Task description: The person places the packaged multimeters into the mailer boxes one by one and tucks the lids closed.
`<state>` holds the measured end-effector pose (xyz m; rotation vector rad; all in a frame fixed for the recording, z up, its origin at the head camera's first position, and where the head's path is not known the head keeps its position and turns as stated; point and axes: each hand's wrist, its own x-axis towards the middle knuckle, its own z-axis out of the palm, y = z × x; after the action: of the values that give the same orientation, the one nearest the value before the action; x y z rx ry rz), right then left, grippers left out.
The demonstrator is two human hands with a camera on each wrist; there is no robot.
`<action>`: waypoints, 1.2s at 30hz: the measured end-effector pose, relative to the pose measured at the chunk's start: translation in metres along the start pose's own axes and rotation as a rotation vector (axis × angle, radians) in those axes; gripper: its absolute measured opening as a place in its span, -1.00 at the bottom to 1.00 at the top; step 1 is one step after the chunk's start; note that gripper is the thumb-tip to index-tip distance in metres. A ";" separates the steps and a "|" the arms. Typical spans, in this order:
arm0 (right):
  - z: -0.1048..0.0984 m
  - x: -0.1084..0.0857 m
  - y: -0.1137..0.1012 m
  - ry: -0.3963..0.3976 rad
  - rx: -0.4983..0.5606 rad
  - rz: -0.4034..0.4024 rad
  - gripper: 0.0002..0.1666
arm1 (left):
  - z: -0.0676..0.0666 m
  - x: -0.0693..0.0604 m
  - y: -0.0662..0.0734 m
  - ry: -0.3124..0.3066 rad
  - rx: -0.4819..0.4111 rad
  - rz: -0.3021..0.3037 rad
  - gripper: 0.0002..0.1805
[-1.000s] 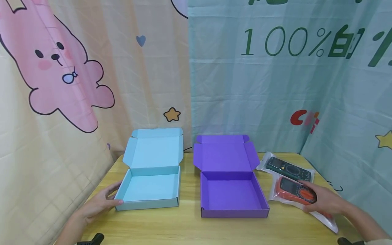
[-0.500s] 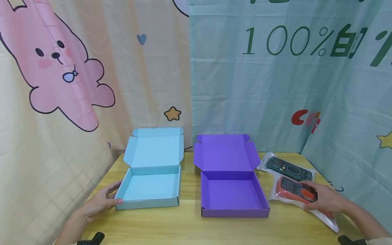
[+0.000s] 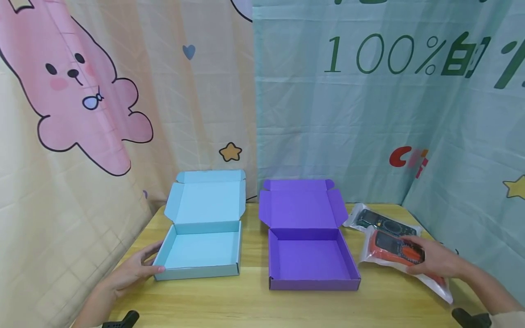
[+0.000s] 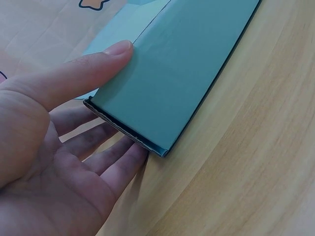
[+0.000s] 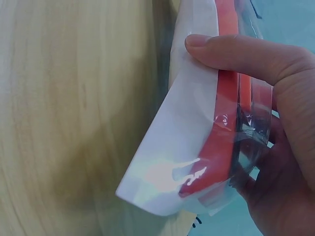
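Note:
At the near left corner of the open light blue box (image 3: 201,272), the left hand (image 3: 130,273) has its thumb on the front wall and its fingers along the side. In the left wrist view that hand (image 4: 64,147) touches the box corner (image 4: 162,73) with thumb and fingertips. The right hand (image 3: 439,259) grips a red multimeter (image 3: 385,248) in a clear bag, thumb on the near side. In the right wrist view the bagged red multimeter (image 5: 216,152) is tilted above the table, held by the right hand (image 5: 280,108).
An open purple box (image 3: 315,285) stands in the middle of the wooden table (image 3: 254,305). Behind the red multimeter lies a bagged dark green multimeter (image 3: 371,219). Printed curtains (image 3: 328,118) hang behind and beside the table.
The right hand and the red multimeter have risen slightly, and the red multimeter now covers more of the dark green one. The left hand stays at the light blue box.

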<state>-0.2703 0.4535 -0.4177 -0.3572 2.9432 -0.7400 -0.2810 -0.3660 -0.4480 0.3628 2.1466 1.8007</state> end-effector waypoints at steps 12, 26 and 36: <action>-0.009 0.003 -0.013 0.041 -0.025 -0.050 0.04 | -0.002 -0.001 0.003 -0.037 0.000 -0.006 0.00; -0.021 0.014 -0.037 0.068 -0.069 -0.124 0.08 | -0.003 -0.001 0.000 -0.046 0.004 0.010 -0.02; -0.022 0.023 -0.060 0.064 -0.097 -0.158 0.09 | -0.002 -0.001 -0.001 -0.024 0.007 0.017 -0.01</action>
<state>-0.2831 0.4065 -0.3707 -0.5906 3.0455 -0.6383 -0.2804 -0.3685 -0.4484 0.4028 2.1403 1.7894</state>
